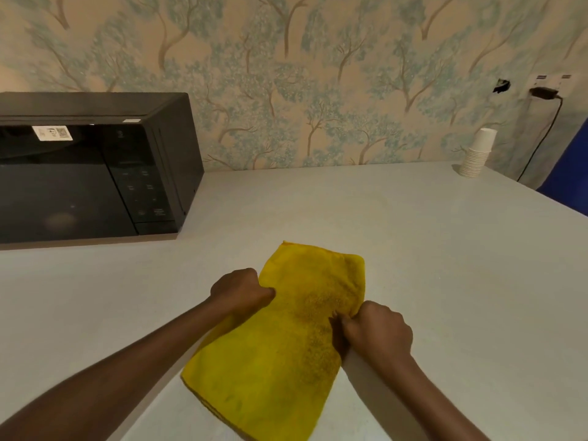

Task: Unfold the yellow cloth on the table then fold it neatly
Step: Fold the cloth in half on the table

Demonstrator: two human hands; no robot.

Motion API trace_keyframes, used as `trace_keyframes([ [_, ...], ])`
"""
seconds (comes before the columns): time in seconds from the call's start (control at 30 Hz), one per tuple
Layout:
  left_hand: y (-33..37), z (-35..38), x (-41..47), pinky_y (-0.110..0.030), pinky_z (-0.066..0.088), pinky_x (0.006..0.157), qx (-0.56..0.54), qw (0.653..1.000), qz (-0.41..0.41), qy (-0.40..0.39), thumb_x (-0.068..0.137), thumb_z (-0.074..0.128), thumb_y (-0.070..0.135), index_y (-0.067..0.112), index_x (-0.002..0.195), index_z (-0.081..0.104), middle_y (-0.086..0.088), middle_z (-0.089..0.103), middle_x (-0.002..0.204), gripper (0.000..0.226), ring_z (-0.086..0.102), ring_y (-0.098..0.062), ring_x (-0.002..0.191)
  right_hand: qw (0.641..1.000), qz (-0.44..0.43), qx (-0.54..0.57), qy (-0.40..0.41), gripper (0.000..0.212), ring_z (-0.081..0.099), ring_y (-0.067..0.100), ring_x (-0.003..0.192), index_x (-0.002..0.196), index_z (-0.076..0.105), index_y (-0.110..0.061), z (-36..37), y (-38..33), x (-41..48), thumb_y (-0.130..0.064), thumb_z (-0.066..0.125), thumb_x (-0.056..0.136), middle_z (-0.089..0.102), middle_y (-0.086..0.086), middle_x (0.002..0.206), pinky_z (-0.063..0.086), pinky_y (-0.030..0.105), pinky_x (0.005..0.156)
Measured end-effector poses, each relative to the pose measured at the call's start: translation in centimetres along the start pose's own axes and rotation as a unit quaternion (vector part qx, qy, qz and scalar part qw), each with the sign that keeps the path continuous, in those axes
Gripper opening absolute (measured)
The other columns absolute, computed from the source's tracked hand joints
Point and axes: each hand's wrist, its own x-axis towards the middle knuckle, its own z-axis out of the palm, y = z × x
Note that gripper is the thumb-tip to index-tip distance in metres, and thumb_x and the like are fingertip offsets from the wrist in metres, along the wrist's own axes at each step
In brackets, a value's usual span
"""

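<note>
The yellow cloth point(280, 342) lies on the pale table point(445, 265) as a long folded strip, running from near my body up and to the right. My left hand point(241, 289) pinches its left edge about midway along. On the opposite edge, my right hand point(378, 332) is closed on the cloth's right side. Both fists press at the strip's middle, where a crease crosses it. The far end looks doubled over with a rounded edge.
A black microwave point(92, 173) stands at the back left of the table. A stack of white paper cups point(477, 157) sits at the back right by the wall, beside a black cable point(541, 138). Something blue point(569, 173) lies past the table's right edge.
</note>
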Motion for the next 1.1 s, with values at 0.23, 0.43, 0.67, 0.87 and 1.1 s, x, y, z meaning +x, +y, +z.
trace_keyframes([
  [0.23,0.1,-1.6,0.3,-0.026,0.030,0.046,-0.191,0.973,-0.056,-0.116,0.068,0.081,0.036,0.003,0.085,0.052,-0.003,0.041,0.066,0.047,0.040,-0.014,0.056,0.994,0.031,0.098,-0.036,0.033,0.044,0.011,0.052,0.062,0.050,-0.021,-0.4,-2.4,-1.1,-0.046,0.059,0.080,0.054,-0.003,0.062,0.030,0.023,0.045],
  [0.43,0.4,-1.4,-0.1,-0.027,0.031,0.048,-0.222,0.966,-0.059,-0.117,0.068,0.083,0.029,0.006,0.092,0.050,-0.005,0.042,0.071,0.047,0.042,-0.015,0.062,0.932,0.070,0.354,-0.027,0.031,0.051,0.020,0.050,0.057,0.043,-0.016,-0.8,-2.9,-1.2,-0.025,0.054,0.084,0.050,0.003,0.054,0.045,0.035,0.053],
  [0.67,1.7,-1.1,-0.8,-0.027,0.043,0.053,-0.284,0.946,-0.062,-0.145,0.068,0.083,0.030,0.010,0.106,0.046,-0.004,0.053,0.089,0.057,0.052,-0.018,0.079,0.825,0.193,0.517,-0.120,0.040,0.067,0.039,0.088,0.090,0.056,0.002,-0.6,-2.6,-2.1,-0.026,0.081,0.075,0.066,0.021,0.098,0.060,0.053,0.074],
  [0.87,1.8,-1.1,-1.1,-0.044,0.055,0.078,-0.345,0.918,-0.076,-0.177,0.065,0.084,0.018,-0.003,0.115,0.061,-0.024,0.067,0.104,0.058,0.064,-0.040,0.095,0.734,0.249,0.608,-0.174,0.060,0.065,0.045,0.099,0.117,0.050,0.009,-1.2,-2.4,-2.5,-0.005,0.083,0.069,0.061,0.028,0.116,0.054,0.062,0.086],
  [1.1,1.0,-2.8,-2.8,-0.044,0.058,0.077,-0.482,0.844,-0.046,-0.232,0.074,0.077,0.013,0.001,0.108,0.067,-0.019,0.074,0.097,0.038,0.070,-0.035,0.087,0.776,0.215,0.576,-0.139,0.030,0.069,0.037,0.087,0.099,0.065,0.008,-1.7,-2.3,-2.4,-0.003,0.078,0.074,0.070,0.024,0.099,0.058,0.050,0.084],
])
